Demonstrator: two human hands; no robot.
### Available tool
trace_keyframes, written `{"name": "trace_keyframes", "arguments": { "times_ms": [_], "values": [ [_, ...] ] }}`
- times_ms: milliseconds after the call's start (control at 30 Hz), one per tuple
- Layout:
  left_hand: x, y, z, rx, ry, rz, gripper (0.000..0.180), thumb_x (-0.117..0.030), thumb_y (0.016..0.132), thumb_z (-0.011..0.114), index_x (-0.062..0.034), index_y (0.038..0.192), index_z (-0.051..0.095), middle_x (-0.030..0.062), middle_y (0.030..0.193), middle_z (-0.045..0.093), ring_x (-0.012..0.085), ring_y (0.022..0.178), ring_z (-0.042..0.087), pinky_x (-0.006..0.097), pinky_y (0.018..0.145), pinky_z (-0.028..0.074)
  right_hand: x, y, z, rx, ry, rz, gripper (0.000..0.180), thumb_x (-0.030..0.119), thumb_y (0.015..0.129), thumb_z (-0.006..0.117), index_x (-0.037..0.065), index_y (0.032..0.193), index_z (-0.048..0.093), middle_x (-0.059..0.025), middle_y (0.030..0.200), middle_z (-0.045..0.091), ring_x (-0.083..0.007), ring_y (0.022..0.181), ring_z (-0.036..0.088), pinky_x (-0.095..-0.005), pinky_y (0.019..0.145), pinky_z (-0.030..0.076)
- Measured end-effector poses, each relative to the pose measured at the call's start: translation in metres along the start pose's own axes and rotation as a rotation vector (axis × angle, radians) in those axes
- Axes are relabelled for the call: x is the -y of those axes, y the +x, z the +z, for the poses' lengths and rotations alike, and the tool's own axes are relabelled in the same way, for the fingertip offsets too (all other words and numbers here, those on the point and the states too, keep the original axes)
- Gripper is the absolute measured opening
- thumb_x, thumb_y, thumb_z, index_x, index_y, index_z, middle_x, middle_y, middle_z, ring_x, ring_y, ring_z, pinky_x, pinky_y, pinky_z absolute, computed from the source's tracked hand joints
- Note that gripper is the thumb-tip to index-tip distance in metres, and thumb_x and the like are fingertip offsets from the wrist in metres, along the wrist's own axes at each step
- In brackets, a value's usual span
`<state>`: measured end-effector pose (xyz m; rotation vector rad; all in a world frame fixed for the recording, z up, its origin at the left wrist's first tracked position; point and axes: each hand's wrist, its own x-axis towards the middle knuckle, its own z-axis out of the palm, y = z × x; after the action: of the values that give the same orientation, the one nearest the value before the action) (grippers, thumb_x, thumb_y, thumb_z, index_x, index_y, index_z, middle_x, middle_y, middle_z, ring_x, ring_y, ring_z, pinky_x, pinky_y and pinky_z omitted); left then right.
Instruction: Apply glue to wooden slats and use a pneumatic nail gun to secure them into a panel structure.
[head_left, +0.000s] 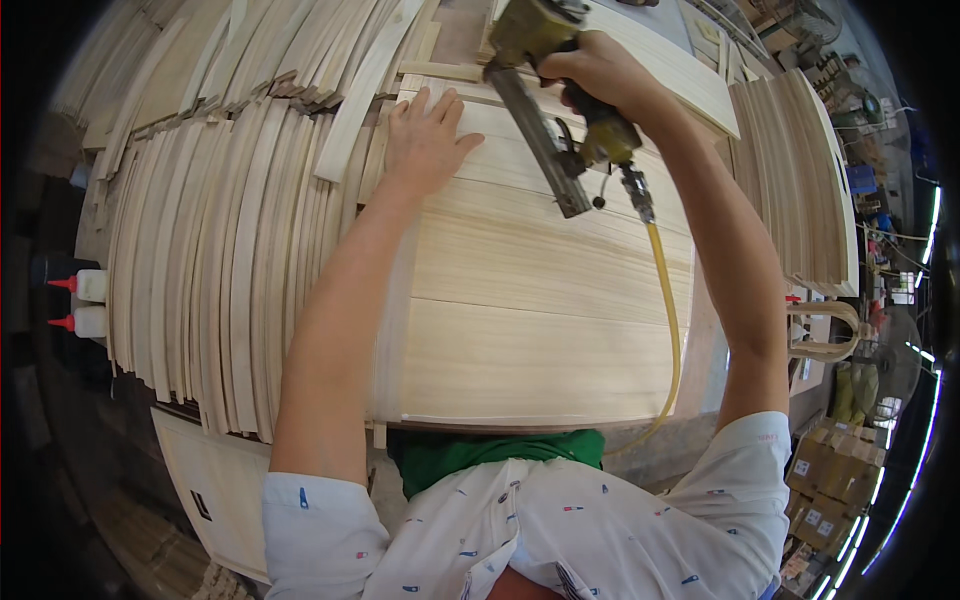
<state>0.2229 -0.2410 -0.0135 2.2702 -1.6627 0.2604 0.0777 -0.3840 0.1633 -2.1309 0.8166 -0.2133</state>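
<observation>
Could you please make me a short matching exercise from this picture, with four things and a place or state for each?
1. Left hand
2. Right hand
3. Yellow hose
4. Red-tipped bottles

A. Gripping the air tool
B. Left of the wood strips
C. Spread on the wooden panel
D. Joined to the air tool

Pairs: 1-C, 2-A, 3-D, 4-B

Pairs, singles and dozens

One left hand (pixel 430 142) and one right hand (pixel 605 75) make two. There is one nail gun (pixel 538 135), one yellow hose (pixel 668 300), one middle panel (pixel 540 310). White bottles (pixel 92 286): two; red tips (pixel 64 283): two; sleeves (pixel 325 530): two. Wooden strips (pixel 220 260) run to dozens, too many to count.
</observation>
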Motion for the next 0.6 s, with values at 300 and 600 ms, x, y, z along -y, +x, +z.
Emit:
{"name": "trace_keyframes", "arguments": {
  "times_ms": [300,600],
  "values": [
    [-0.003,0.001,-0.003,0.01,0.058,-0.015,0.063,-0.054,0.094,0.046,-0.0084,0.137,0.049,0.0031,0.149,0.042,0.0281,0.139,0.033,0.05,0.11,0.021,0.004,0.026,0.028,0.072,0.05,0.04,0.025,0.018,0.076,0.066,-0.006,0.082,0.065,-0.0089,0.073,0.064,-0.0141,0.056,0.06,-0.0281,0.051,0.051],
    [0.0,0.0,0.001,0.008,0.057,-0.022,0.059,-0.052,0.094,0.049,-0.01,0.136,0.05,0.003,0.148,0.043,0.0283,0.139,0.034,0.049,0.11,0.021,-0.019,0.008,0.01,0.013,-0.052,0.038,0.026,0.019,0.075,0.065,-0.007,0.082,0.064,-0.009,0.073,0.064,-0.0149,0.058,0.061,-0.0285,0.054,0.053]
  ]
}}
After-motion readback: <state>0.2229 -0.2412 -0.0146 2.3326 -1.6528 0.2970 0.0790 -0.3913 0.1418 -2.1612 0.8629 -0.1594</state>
